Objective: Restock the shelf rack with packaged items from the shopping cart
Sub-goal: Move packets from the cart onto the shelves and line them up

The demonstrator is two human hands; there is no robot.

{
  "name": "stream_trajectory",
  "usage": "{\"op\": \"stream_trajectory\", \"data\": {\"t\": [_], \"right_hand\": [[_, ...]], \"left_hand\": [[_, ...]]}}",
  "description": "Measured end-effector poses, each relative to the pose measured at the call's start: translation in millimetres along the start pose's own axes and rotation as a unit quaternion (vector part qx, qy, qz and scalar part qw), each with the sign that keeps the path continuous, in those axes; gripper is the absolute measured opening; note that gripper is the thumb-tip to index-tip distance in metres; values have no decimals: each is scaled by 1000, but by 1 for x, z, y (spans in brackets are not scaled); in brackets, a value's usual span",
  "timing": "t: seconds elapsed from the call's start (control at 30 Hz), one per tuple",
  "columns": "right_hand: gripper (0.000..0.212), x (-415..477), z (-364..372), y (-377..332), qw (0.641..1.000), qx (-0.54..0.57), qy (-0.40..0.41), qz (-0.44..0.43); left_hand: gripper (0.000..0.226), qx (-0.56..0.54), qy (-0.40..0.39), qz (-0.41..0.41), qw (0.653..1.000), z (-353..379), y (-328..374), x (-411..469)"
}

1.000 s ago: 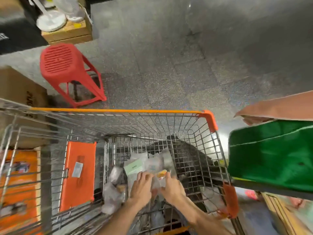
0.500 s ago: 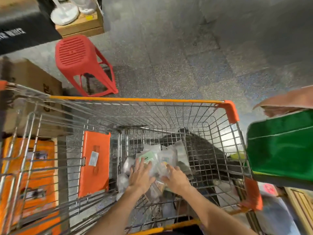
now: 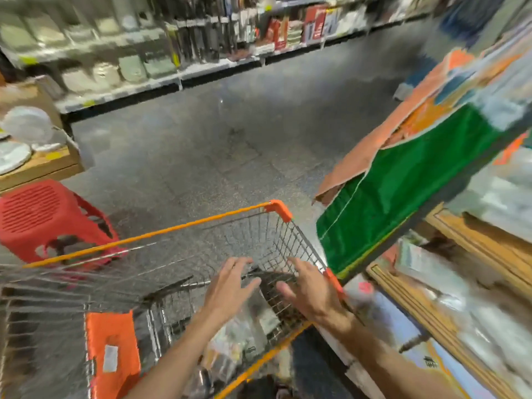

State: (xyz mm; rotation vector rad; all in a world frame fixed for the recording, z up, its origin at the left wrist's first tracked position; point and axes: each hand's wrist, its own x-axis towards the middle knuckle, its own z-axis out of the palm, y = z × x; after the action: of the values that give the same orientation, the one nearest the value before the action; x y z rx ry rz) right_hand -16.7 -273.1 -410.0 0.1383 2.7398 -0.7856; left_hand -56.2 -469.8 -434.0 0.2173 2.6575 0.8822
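Note:
The wire shopping cart [image 3: 161, 230] with orange rim trim fills the lower left of the head view. Several clear plastic packages [image 3: 244, 332] lie blurred in its basket. My left hand [image 3: 230, 286] hovers over the basket with fingers spread and nothing in it. My right hand [image 3: 313, 295] is beside it near the cart's right rim, fingers apart and empty too. The shelf rack [image 3: 475, 254] with wooden edges rises on the right, packaged goods lying on its levels. The frame is motion-blurred.
A green and orange box [image 3: 408, 191] juts from the rack above the cart's right corner. A red plastic stool [image 3: 43, 214] stands left of the cart. White plates [image 3: 23, 131] sit on a wooden display at far left. Stocked shelves [image 3: 201, 38] line the far aisle wall.
My view has swung up from the cart floor to the aisle. Both hands have lifted off the packages in the basket and now hover open above them.

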Motion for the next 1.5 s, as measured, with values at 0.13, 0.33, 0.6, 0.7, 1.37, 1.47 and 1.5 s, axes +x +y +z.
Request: {"op": "stream_trajectory", "data": {"t": [0.13,0.33,0.6,0.7,1.37,1.47,1.5], "right_hand": [[61,-66,-83,13,988,19,151,24],[78,-163,-179,57,946,45,302,110],[58,-282,-300,121,860,3,464,212],[59,-315,-348,147,819,-35,523,234],[57,-335,-533,335,725,48,496,475],[58,-337,-532,340,728,46,502,465],[60,-336,-532,341,726,52,510,458]], "left_hand": [[58,-35,27,184,982,-31,115,5],[52,-47,47,409,910,-36,287,-10],[51,-73,12,578,813,-8,493,-48],[54,-62,-33,572,817,7,552,-57],[77,48,-244,447,859,130,794,-62],[60,31,-257,442,858,135,795,-63],[58,23,-255,443,859,136,794,-62]]}}
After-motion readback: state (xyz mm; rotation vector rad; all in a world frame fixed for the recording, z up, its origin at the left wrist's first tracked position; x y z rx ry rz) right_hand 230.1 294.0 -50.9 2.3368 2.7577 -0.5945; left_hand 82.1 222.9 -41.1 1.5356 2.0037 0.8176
